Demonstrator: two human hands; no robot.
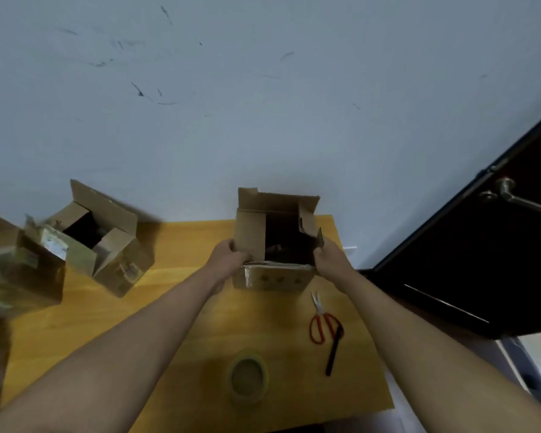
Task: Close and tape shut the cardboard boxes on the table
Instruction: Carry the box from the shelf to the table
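Both hands, left hand (228, 252) and right hand (327, 253), grip the box (275, 239); I fold side flaps flat first.

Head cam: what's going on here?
A person holds the open brown cardboard box at the yellow table's far edge, left hand and right hand gripping its side flaps; nothing taped yet. A second open cardboard box sits left. The roll of clear tape and red-handled scissors lie untouched nearby.
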